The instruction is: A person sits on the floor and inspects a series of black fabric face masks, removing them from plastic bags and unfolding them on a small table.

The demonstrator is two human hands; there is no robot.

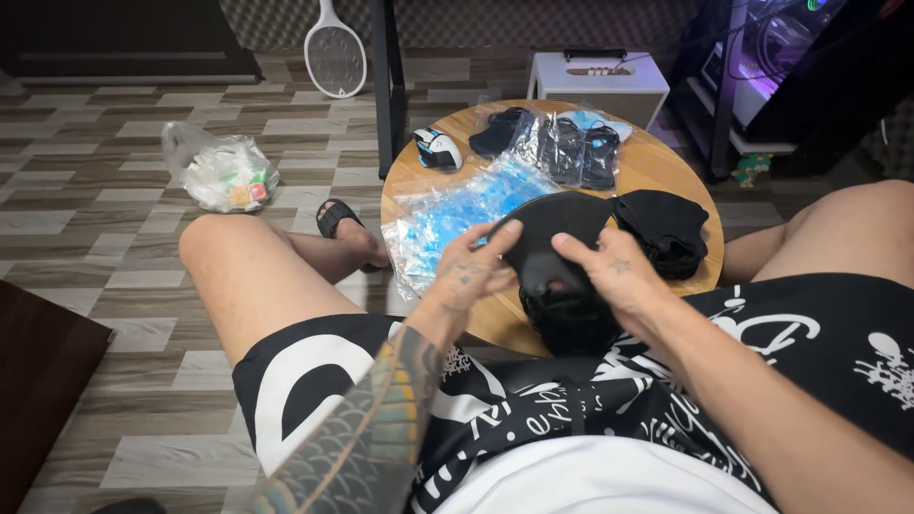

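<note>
Hands meet over the near edge of a round wooden table point(657, 167): the left hand point(471, 271) and the right hand point(609, 271) both pinch a soft black fabric piece point(557, 233), fingers curled closed on its upper rim while its lower part hangs down toward the lap. Just right of it on the table lies a pile of more black fabric pieces point(666, 233), touching or nearly touching the held one. To the left, under the left hand's fingers, spread clear plastic bags with blue contents point(457, 209). Farther back sit a white and black computer mouse point(438, 149) and several clear bags holding dark items point(562, 143). On the floor to the left rests a knotted clear plastic bag of rubbish point(224, 173), well apart from the table.
</note>
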